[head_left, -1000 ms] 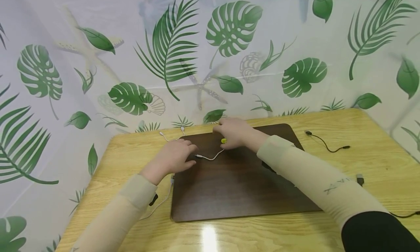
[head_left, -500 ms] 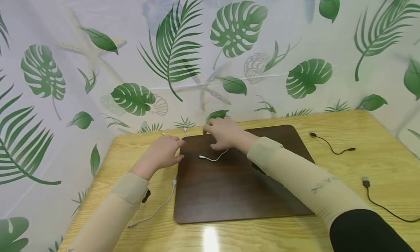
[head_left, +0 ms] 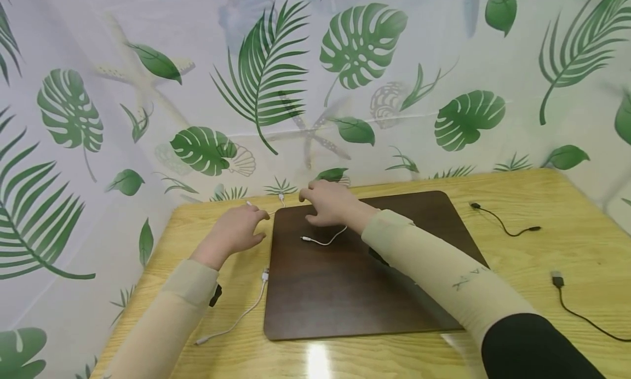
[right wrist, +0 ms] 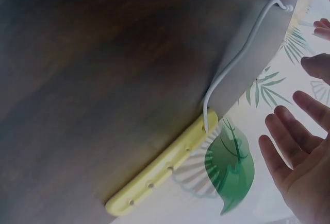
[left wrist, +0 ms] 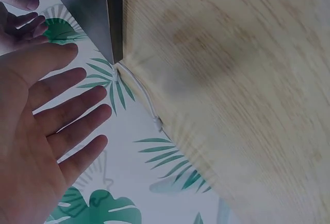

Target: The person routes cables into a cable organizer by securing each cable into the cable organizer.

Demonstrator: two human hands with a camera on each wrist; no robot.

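My left hand (head_left: 231,229) hovers just left of the dark brown board's (head_left: 340,291) back left corner, fingers spread and holding nothing. My right hand (head_left: 331,204) hangs over the board's back part; its fingers (right wrist: 289,136) are apart and grip nothing in the right wrist view. Beside it on the board lies a yellow cable organizer strip (right wrist: 165,165) with a row of holes, hidden under the hand in the head view. One end of a short white cable (right wrist: 241,54) reaches the strip's end hole. The cable's other end lies on the board.
A second white cable (head_left: 241,316) lies left of the board on the wooden table (head_left: 222,362). Another white cable (left wrist: 140,87) sits behind the board's corner. Two black cables (head_left: 503,221) lie to the right. A leaf-print sheet (head_left: 197,94) hangs behind.
My left hand has drawn left, off the board's corner and away from the white cable's end. My right hand has shifted a little left, covering the yellow strip. The strip's cable looks unmoved.
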